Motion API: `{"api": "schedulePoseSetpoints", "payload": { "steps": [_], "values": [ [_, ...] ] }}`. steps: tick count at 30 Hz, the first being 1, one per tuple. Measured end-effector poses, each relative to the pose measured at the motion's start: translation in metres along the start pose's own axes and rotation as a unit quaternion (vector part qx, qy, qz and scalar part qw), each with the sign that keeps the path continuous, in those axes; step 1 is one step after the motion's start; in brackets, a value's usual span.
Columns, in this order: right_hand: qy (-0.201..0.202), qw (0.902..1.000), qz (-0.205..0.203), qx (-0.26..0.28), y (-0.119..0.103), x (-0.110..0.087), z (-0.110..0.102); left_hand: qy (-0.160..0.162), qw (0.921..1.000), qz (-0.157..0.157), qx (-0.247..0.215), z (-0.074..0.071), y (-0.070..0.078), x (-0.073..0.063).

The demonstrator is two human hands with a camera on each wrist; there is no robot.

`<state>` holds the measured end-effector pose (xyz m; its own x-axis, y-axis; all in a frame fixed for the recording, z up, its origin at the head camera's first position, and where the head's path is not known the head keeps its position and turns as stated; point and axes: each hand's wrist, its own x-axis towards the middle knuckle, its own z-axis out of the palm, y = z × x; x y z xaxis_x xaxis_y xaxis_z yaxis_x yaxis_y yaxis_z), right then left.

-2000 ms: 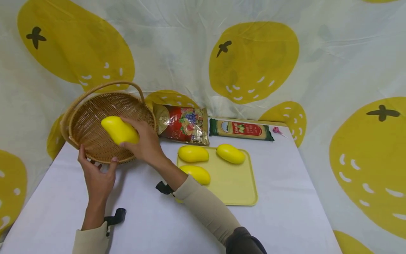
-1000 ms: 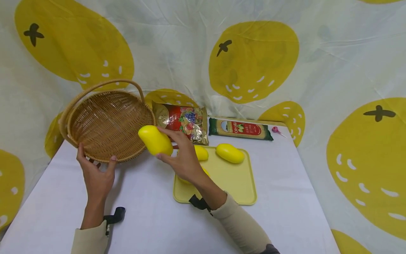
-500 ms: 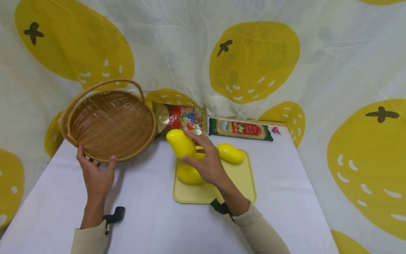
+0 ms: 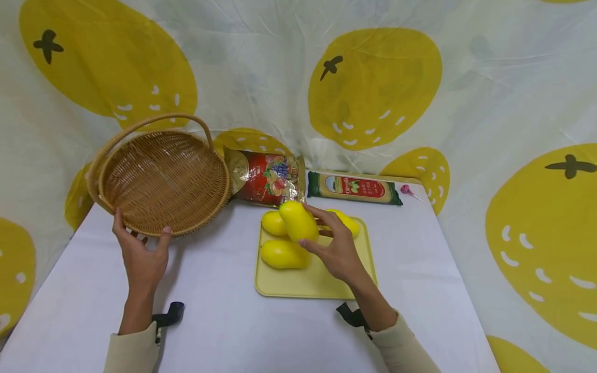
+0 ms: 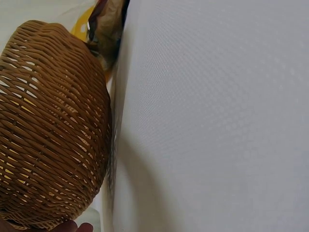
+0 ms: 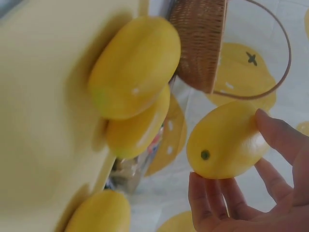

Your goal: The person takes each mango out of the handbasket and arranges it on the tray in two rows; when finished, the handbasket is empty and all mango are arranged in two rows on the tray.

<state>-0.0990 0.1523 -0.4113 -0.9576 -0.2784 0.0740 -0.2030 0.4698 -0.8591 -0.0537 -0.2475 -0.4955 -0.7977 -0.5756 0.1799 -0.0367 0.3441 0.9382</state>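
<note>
My left hand (image 4: 143, 261) grips the near rim of a wicker basket (image 4: 163, 181), which is tilted so its bare inside faces me. In the left wrist view the woven outside of the basket (image 5: 50, 125) fills the left, with fingertips at its lower edge. My right hand (image 4: 339, 254) holds a yellow mango (image 4: 297, 220) between thumb and fingers, above a pale yellow tray (image 4: 303, 290). Two mangoes, a front one (image 4: 282, 255) and a back one (image 4: 272, 223), lie on the tray's left side. A third mango (image 4: 347, 224) at the back right is partly hidden by my right hand.
Behind the tray a red and gold food bag (image 4: 266, 178) leans by the backdrop. A green-ended pasta packet (image 4: 354, 188) and a pink lollipop (image 4: 406, 189) lie to its right. White cloth (image 4: 210, 321) covers the table; a fruit-print curtain (image 4: 261, 62) hangs behind.
My right hand has carried the mango rightward from in front of the basket's opening to above the tray. The left hand and the basket have stayed nearly still.
</note>
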Motion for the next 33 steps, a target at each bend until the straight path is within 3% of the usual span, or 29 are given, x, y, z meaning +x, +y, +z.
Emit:
{"api": "schedulePoseSetpoints", "payload": {
  "steps": [16,25,33],
  "values": [
    [-0.006,0.9983,0.025,-0.053,0.025,-0.028,-0.039,0.000,0.9999,0.011,-0.004,-0.002,0.005,-0.001],
    [-0.044,0.9941,0.034,-0.093,0.051,-0.032,-0.055,-0.002,1.0000,0.002,-0.002,-0.004,0.012,0.002],
    [-0.074,0.9902,0.033,-0.114,0.069,-0.033,-0.060,-0.004,0.9999,-0.015,0.001,-0.006,0.014,0.013]
  ]
}}
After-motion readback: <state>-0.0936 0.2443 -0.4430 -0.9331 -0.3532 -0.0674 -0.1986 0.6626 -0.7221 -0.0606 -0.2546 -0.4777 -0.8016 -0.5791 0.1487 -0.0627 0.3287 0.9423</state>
